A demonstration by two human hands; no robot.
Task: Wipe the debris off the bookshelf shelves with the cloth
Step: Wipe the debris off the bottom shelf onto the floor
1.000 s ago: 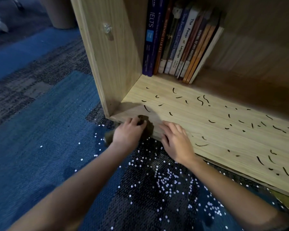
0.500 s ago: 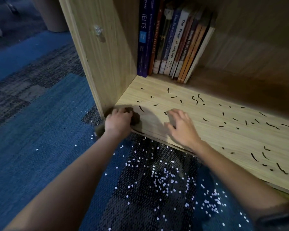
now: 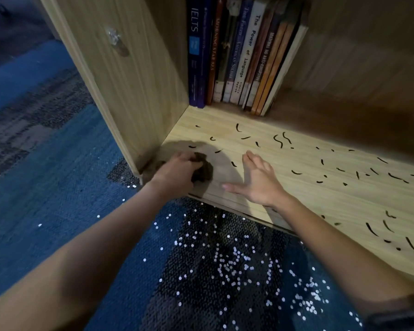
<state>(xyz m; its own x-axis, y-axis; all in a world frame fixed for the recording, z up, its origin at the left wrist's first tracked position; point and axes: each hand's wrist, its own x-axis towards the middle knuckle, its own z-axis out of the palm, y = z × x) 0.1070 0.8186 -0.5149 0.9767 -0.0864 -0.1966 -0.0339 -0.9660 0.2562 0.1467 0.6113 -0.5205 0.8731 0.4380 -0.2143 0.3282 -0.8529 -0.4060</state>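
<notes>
The cloth (image 3: 203, 172) was a small dark brownish wad, crumpled into a lump and mostly hidden under the left hand (image 3: 177, 172), whose fingers curled over it and gripped it. It sat on the front left corner of the bottom shelf (image 3: 296, 201), close to the side panel (image 3: 129, 68) and just inside the front edge. The right hand (image 3: 258, 182) lay flat beside it on the shelf, palm down, fingers straight and thumb spread out toward the cloth, holding nothing.

The shelf was pale wood-grain board, strewn with debris (image 3: 279, 140): short dark curled strands scattered from the middle out to the right. A row of books (image 3: 244, 56) stood at the back left, leaning slightly toward the panel. A small clear stud (image 3: 114, 38) stuck out of the panel's outer face. Below the shelf lay blue and dark grey patterned carpet (image 3: 46, 187), sprinkled with tiny white specks (image 3: 237, 266) in front of the bookshelf. The light was dim
</notes>
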